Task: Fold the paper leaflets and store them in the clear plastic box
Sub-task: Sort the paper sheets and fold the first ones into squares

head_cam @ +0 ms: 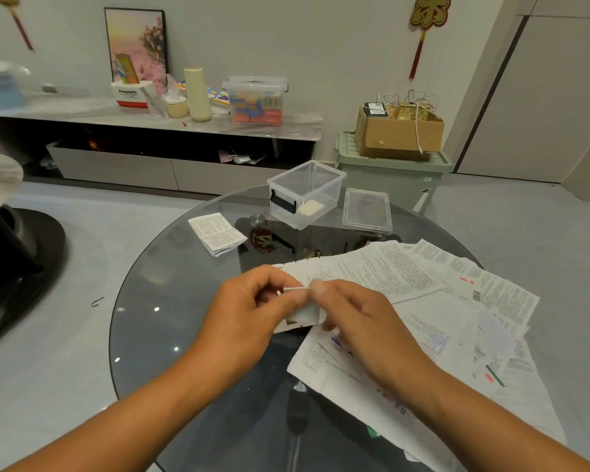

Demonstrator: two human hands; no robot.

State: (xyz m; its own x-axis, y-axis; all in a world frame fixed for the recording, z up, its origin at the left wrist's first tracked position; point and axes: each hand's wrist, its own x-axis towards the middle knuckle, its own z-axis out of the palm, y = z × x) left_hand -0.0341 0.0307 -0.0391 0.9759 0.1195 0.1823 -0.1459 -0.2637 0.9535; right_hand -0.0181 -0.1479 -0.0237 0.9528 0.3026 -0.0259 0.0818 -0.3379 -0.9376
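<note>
The fingers of the left hand [252,308] and the right hand [351,318] meet above the middle of the round glass surface [143,301], both sets curled and pinching one small folded leaflet [302,313] between them. The left thumb and forefinger grip its upper edge; the right thumb presses the same edge from the other side, with the remaining right fingers tucked under the paper. The leaflet is held just above the surface, its lower part hanging between the two palms.

Directly under and beside the right hand, a loose pile of unfolded leaflets [423,301] spreads across the right half of the surface, reaching its right edge and near edge. Toward the far left edge lies another folded leaflet [217,233], flat and well apart from the hands.

At the far edge stands the clear plastic box [307,194], open, with a black latch on its left end and something pale and flat lying in its bottom. Its clear lid [367,211] lies flat just beside it on the right.
</note>
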